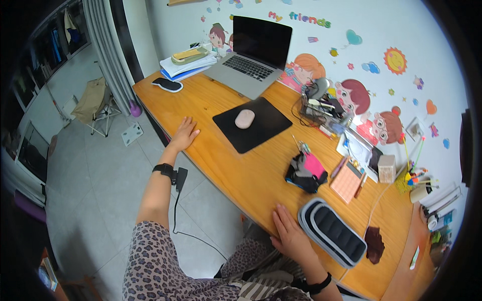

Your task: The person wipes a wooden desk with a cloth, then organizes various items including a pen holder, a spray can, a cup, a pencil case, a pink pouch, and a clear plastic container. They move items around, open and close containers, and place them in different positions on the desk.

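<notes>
My left hand (pixel 185 134) lies on the front edge of the wooden desk (pixel 226 177), fingers spread, holding nothing. Nearer to me, my right hand (pixel 288 233) rests palm down on the same edge, just left of a stack of black, grey-edged padded pieces (pixel 337 233). Between the hands and the wall, a pink mouse (pixel 244 119) sits on a black mouse pad (pixel 260 129). Behind it stands an unfolded laptop (pixel 260 49) with a dark screen. Pink, grey and black folded fabric (pixel 307 171) lies near a pink calculator (pixel 347 182).
Papers with a pencil case (pixel 190 55) and a black, white-edged pad (pixel 167 84) occupy the desk's far left. Cables and small items (pixel 320 105) crowd the wall side. Dark brown cloth (pixel 374 244) lies at right. A cable (pixel 199 240) hangs from my left wrist device.
</notes>
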`<state>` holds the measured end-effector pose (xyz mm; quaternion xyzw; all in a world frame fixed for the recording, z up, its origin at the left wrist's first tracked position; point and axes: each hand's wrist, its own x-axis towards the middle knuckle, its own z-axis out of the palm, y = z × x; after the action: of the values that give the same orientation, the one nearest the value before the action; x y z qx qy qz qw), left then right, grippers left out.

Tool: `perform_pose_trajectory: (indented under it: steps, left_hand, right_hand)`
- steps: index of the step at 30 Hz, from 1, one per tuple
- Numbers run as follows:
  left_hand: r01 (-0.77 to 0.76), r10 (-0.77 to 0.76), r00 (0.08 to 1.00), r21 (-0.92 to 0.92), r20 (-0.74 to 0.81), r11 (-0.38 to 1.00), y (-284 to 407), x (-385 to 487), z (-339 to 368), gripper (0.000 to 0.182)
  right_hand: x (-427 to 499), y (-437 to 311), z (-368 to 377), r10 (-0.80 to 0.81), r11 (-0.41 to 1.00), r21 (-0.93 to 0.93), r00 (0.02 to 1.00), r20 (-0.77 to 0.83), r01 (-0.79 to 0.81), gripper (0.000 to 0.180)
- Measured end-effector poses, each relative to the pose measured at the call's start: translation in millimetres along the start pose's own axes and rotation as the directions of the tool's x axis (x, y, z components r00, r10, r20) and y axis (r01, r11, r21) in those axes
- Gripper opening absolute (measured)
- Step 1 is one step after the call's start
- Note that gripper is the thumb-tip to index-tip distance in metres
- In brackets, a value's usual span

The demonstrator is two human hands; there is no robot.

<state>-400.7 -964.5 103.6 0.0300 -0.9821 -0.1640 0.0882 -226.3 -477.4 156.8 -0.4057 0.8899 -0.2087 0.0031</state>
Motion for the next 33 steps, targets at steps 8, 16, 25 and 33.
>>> perform_pose_trajectory:
  steps: [8,16,25,33]
  left_hand:
    - [0.188,-0.196,0.976,0.091,0.093,0.978,-123.2,92.4,-25.6,0.071]
    - [0.153,-0.142,0.986,0.131,-0.090,0.980,-223.2,159.3,-33.9,0.061]
    - [0.014,-0.012,0.998,0.030,-0.065,0.999,-219.1,171.3,-41.4,0.046]
    - [-0.181,0.189,0.979,0.108,-0.076,0.978,-182.3,114.0,-29.0,0.039]
  right_hand:
    - [11.3,4.4,11.4,0.078,0.997,-0.023,0.995,0.056,-0.077,0.074]
    - [15.8,4.2,8.2,0.165,0.982,0.062,0.972,0.166,-0.177,0.070]
    - [13.8,6.5,10.5,0.148,0.988,0.010,0.960,0.238,-0.154,0.073]
    - [20.4,1.8,5.2,0.140,0.990,-0.051,0.974,0.176,-0.133,0.074]
